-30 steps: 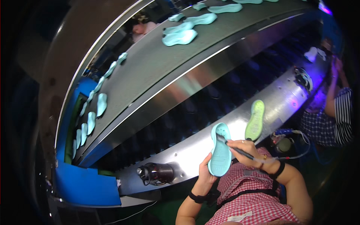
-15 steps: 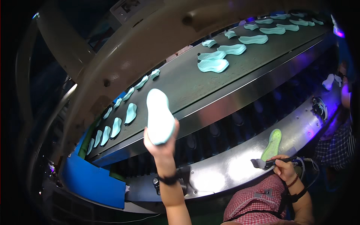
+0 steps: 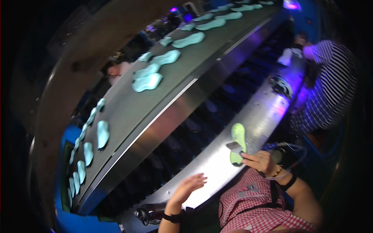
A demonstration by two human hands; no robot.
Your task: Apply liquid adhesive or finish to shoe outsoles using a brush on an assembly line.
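Note:
My left hand (image 3: 189,189) is raised over the near side of a shiny metal ledge (image 3: 202,190), fingers stretched out and holding nothing. My right hand (image 3: 261,162) grips a flat brush (image 3: 234,146), its pale bristles over a yellow-green shoe sole (image 3: 238,134). That sole lies on the ledge, its middle partly covered by the brush. Whether the bristles touch it I cannot tell. Beyond, several pale teal shoe soles, such as a single one (image 3: 103,134), lie on a dark conveyor belt (image 3: 128,112). The picture is somewhat smeared by motion.
Between belt and ledge runs a dark gap with rollers. A black cylindrical device (image 3: 149,213) sits near my left wrist. On the right, a person in a striped top (image 3: 336,73) works at a pale shoe sole (image 3: 285,57) under violet light. A dark coiled object (image 3: 281,86) rests on the ledge.
My left hand has let go of a pale teal sole and come back nearer to me. My right hand has brought the brush over the yellow-green sole. The view has swung to the right.

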